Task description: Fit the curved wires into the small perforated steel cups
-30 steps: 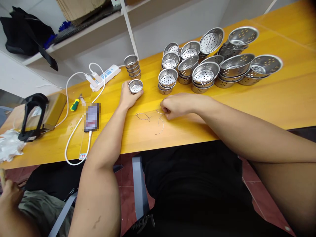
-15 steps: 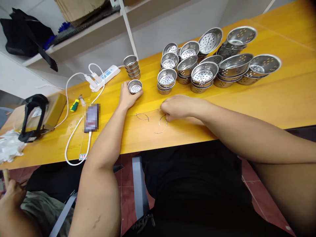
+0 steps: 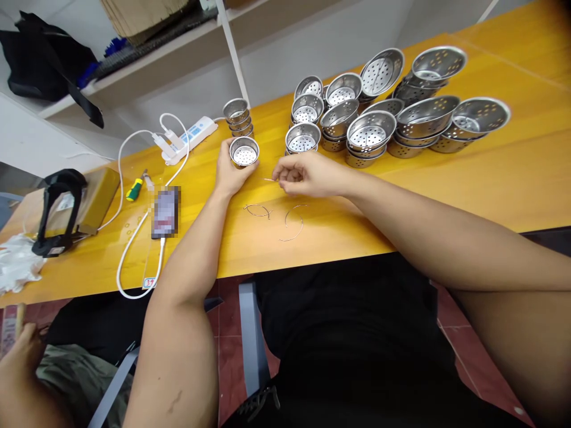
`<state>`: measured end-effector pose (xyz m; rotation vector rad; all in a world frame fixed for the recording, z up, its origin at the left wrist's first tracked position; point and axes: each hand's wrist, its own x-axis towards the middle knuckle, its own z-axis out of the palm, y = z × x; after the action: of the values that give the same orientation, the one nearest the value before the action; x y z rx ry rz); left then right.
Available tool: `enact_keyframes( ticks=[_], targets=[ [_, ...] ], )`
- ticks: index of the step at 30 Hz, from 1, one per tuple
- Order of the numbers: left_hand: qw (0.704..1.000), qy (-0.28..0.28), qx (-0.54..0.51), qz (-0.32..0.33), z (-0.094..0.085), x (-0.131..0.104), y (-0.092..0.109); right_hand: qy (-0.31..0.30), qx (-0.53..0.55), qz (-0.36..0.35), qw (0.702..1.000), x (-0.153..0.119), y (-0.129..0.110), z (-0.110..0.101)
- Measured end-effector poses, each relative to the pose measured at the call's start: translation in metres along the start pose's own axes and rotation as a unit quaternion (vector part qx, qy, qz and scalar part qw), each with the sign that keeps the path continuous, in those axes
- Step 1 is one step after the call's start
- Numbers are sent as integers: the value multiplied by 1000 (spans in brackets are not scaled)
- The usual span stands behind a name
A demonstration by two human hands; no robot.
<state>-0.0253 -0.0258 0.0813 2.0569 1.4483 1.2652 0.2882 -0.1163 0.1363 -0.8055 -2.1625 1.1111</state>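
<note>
My left hand (image 3: 232,172) is wrapped round a small perforated metal cup (image 3: 245,153), its mouth tilted toward me. To the right, my right hand (image 3: 297,172) pinches a thin wire piece (image 3: 268,179), whose tip sticks out left toward the cup. Curved thin wires lie on the table below, one group (image 3: 257,211) left and another (image 3: 302,226) under my right hand. Behind the held cup stands a stack of small cups (image 3: 236,113). Several stacks of larger perforated cups (image 3: 370,132) stand at the right, the nearest one partly hidden by my right hand.
A white power strip (image 3: 190,141) with cables, a phone (image 3: 165,213) and a green-yellow screwdriver (image 3: 134,189) lie on the yellow table (image 3: 446,196) to the left. Beyond them are a cardboard box (image 3: 102,199) and a black frame. Another person's hand (image 3: 27,345) shows at lower left.
My right hand has risen from the wires on the table and moved up and left toward the cup, with a wire piece in its fingers. The cup in my left hand has lifted slightly.
</note>
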Motion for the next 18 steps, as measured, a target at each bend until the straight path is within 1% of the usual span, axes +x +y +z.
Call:
enact_keyframes(
  ticks=[3, 5, 9, 14, 18],
  targets=[
    [1000, -4, 0, 20, 1, 0, 2, 31, 38, 3, 999, 3, 7, 1],
    [999, -8, -10, 29, 2, 1, 2, 58, 42, 2, 997, 6, 10, 0],
    [998, -21, -41, 34, 4, 0, 3, 105, -11, -7, 994, 9, 16, -1],
    [998, -34, -36, 26, 6, -4, 8, 90, -63, 16, 994, 11, 24, 4],
    [997, -50, -46, 26, 8, -4, 11, 72, -115, 37, 990, 11, 25, 6]
  ],
)
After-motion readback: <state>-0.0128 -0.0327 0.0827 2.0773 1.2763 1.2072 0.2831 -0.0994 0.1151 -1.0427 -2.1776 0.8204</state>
